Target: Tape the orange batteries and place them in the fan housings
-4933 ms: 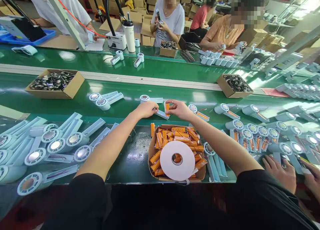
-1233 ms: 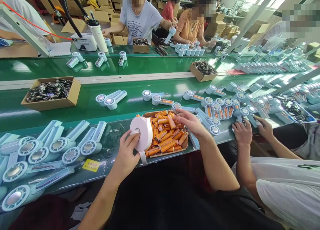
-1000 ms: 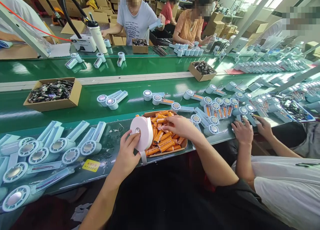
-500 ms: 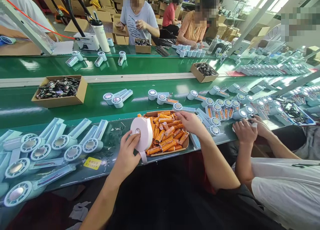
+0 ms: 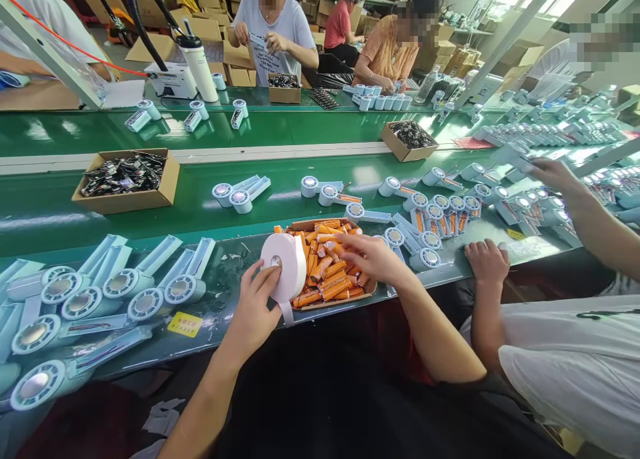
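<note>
My left hand (image 5: 257, 296) grips a roll of white tape (image 5: 289, 266), its fingers hooked at the core. A loose strip of tape hangs below the roll. Right beside it, an open cardboard box (image 5: 345, 304) is heaped with orange-wrapped cylindrical batteries (image 5: 334, 284). My right hand (image 5: 373, 256) reaches over the right side of this heap, fingers stretched out among the upper batteries. Whether the fingertips touch a battery is hard to see. Light-blue fan housings with handles (image 5: 185, 289) lie in a group left of my left hand.
Boxes of small dark parts stand on the green conveyor (image 5: 200, 236), one at the left (image 5: 127, 182) and one farther back (image 5: 409, 141). More blue housings (image 5: 425, 259) crowd right of the batteries. A co-worker's hand (image 5: 555, 176) extends over the line there. A yellow label (image 5: 185, 324) is on the bench.
My right hand has shifted left and down from the box's far edge onto the batteries. My left hand stays put with the tape. The neighbour's far arm has reached out with a blue housing.
</note>
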Available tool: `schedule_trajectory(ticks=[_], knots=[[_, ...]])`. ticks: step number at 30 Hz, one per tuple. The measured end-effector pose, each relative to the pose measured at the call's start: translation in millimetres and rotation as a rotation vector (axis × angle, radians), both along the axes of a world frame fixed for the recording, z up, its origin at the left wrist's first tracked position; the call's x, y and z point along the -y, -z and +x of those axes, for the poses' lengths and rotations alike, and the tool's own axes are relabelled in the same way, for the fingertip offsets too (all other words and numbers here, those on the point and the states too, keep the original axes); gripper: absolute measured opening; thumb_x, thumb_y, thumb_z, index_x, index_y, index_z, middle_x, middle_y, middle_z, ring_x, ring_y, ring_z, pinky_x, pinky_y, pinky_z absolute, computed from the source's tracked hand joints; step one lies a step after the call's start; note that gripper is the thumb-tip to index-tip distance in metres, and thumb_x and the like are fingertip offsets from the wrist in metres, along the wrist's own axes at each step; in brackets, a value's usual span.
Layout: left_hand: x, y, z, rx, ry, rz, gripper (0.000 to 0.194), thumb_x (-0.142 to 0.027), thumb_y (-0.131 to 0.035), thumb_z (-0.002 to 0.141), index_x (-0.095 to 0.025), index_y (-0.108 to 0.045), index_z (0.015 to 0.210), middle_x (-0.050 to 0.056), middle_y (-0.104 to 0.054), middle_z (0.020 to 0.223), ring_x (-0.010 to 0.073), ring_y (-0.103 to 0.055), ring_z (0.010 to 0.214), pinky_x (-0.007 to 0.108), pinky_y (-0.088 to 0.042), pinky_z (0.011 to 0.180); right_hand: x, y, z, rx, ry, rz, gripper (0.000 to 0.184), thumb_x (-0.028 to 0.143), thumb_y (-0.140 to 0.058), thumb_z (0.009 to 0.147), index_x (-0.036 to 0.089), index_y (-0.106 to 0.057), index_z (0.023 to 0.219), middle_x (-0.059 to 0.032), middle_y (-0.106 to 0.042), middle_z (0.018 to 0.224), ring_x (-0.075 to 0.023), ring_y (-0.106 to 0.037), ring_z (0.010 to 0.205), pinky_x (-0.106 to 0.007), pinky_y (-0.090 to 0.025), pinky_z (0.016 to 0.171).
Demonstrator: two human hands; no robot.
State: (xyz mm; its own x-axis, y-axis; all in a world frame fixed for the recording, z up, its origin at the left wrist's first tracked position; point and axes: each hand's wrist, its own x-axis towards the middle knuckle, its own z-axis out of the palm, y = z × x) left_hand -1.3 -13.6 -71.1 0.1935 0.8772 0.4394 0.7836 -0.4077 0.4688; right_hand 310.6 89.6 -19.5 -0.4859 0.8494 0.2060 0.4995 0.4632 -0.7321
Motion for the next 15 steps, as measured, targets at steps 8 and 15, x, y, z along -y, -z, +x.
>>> schedule_trajectory(ticks=[8,15], knots=[[0,-11.4,7,-0.106,0.021,0.095,0.072,0.000,-0.058,0.080,-0.025,-0.062,0.147,0.011,-0.072,0.132,0.0393,-0.050,0.144,0.064,-0.051,0.117,27,-21.9,-19,-0.832,0.352,-0.394,0.047,0.060,-0.091,0.072,0.027,-0.063,0.091,-0.0011,-0.079,0.090,-0.0248,-0.081,0.083,-0.038,-0.069,0.074],[4,-24.6,16,-0.190,0.020,0.153,0.070,0.003,-0.058,0.080,-0.026,-0.067,0.143,0.012,-0.074,0.124,0.0397,-0.046,0.142,0.053,-0.060,0.103,53,-15.2,-46,-0.555,0.454,-0.154,0.042,0.058,-0.074,0.092,0.025,-0.082,0.117,-0.0065,-0.085,0.100,-0.0311,-0.082,0.094,-0.045,-0.068,0.084]])
